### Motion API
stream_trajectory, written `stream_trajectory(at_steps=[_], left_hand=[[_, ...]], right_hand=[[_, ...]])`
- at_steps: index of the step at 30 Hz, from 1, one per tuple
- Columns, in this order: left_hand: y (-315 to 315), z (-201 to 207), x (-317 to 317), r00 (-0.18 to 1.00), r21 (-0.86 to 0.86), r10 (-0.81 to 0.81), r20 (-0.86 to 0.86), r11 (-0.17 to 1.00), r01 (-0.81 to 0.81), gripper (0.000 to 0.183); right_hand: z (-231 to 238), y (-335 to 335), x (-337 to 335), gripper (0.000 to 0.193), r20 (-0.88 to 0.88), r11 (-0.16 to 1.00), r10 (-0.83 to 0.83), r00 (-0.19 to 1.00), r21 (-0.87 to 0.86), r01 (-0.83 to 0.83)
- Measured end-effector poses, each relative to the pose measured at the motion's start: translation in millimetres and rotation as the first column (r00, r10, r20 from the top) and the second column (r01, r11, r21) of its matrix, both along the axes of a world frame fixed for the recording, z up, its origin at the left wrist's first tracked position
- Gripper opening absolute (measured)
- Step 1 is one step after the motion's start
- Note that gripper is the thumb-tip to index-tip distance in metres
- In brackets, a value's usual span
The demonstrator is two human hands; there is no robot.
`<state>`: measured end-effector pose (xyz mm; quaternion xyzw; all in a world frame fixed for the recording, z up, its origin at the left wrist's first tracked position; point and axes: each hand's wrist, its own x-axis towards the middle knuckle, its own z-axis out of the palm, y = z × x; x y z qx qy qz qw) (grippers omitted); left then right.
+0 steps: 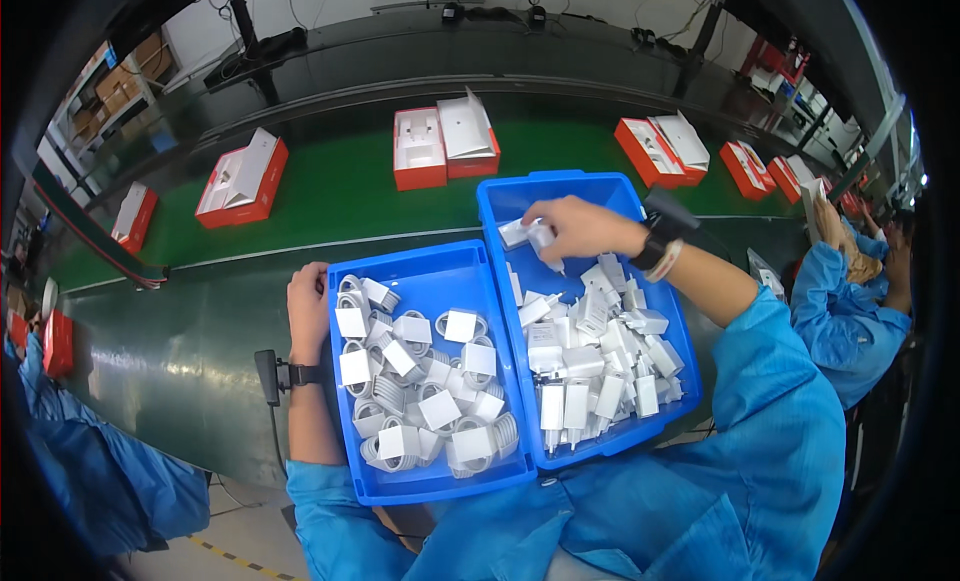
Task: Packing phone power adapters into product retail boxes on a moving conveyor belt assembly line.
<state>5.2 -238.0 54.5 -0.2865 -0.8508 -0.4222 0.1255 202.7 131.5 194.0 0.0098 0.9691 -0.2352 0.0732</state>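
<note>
My right hand (585, 226) reaches into the far part of the right blue bin (560, 184), its fingers closed on a white charger plug (541, 238). Another white charger plug (512, 233) lies just left of those fingers. Below the hand, the bin holds a heap of white charger plugs (600, 356). Beside it stands the left blue bin (425, 264), filled with coiled white cables (438, 409) in white paper bands. My left hand (308, 299) is curled against that bin's far left edge; its fingertips are partly hidden.
Beyond the bins, a green conveyor belt (340, 196) carries open red-and-white boxes (420, 161) in a row. Co-workers in blue stand at the right (850, 311) and left (90, 471). A dark table surface (190, 381) lies left of the bins.
</note>
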Motion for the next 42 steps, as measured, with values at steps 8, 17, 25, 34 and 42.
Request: stream_trajectory(at_steps=[8, 17, 25, 34, 42], left_hand=[[1, 3, -4, 1.000, -0.063, -0.004, 0.003, 0.998, 0.005, 0.011], [3, 6, 0, 1.000, -0.075, -0.015, -0.027, 0.997, 0.013, 0.010], [6, 15, 2, 0.999, -0.064, -0.029, -0.022, 0.998, 0.028, 0.006], [2, 14, 4, 1.000, -0.070, -0.013, -0.011, 0.997, 0.013, 0.005], [8, 14, 1, 0.998, -0.061, -0.039, -0.044, 0.997, 0.037, 0.006]], right_hand=[[84, 18, -55, 0.042, -0.135, 0.769, -0.015, 0.991, -0.635, -0.075], [31, 50, -231, 0.035, -0.253, 0.972, -0.055, 0.966, -0.235, -0.007], [-17, 84, -282, 0.040, -0.324, 0.986, -0.159, 0.933, -0.098, 0.134], [-58, 77, -279, 0.038, -0.437, 0.987, -0.027, 0.899, 0.133, 0.094], [-63, 95, -276, 0.021, -0.343, 0.912, 0.065, 0.937, 0.401, 0.084]])
